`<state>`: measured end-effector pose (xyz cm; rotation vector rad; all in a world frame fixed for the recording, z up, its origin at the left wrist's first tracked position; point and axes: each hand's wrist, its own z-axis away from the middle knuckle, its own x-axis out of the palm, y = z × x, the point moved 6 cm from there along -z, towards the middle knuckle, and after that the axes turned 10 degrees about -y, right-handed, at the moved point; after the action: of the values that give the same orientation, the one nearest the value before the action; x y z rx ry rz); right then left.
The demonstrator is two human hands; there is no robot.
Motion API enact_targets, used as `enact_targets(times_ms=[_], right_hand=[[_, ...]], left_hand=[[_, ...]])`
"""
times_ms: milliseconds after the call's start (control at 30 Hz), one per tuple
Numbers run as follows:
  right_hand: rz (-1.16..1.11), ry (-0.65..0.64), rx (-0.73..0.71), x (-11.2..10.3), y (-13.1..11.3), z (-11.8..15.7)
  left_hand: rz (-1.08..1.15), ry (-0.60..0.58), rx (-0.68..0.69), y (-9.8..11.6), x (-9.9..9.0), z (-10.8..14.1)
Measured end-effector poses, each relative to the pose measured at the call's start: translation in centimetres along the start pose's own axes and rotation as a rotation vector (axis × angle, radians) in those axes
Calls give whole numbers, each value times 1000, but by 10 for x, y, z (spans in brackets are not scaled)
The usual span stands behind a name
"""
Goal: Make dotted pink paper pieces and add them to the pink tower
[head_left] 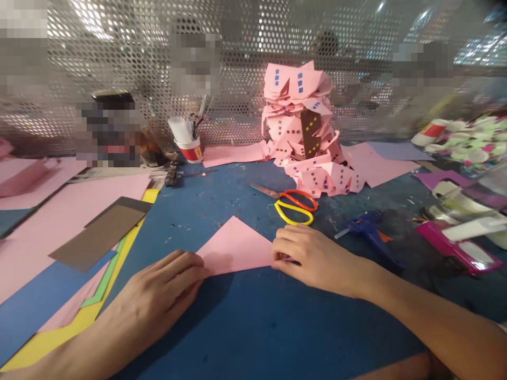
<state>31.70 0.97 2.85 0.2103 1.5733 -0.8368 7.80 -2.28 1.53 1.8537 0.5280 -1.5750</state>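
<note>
A piece of pink paper (234, 245), triangular in outline with its peak pointing away from me, lies on the blue table (253, 322). My left hand (168, 285) is closed on its left corner, fingertips pinching the edge. At the right corner, my right hand (303, 258) grips the paper with curled fingers. Just beyond the paper are scissors (295, 206) with one red and one yellow handle, blades pointing left. A blue glue gun (366, 232) lies to the right of my right hand.
Farther back stands a pile of folded pink paper (283, 126) with small dark and blue squares. Coloured sheets (75, 295) spread along the left. A paper cup (190, 150) holding brushes stands by the perforated metal screen (237, 42). A magenta tape dispenser (455, 248) is at right.
</note>
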Motion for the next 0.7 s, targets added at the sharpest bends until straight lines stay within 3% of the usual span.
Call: enact_targets(times_ms=[467, 700], right_hand=[[152, -1, -74, 2, -8, 0], [188, 2, -96, 2, -11, 0]], left_hand=[[4, 42, -3, 4, 2, 1], [-39, 20, 63, 3, 1, -1]])
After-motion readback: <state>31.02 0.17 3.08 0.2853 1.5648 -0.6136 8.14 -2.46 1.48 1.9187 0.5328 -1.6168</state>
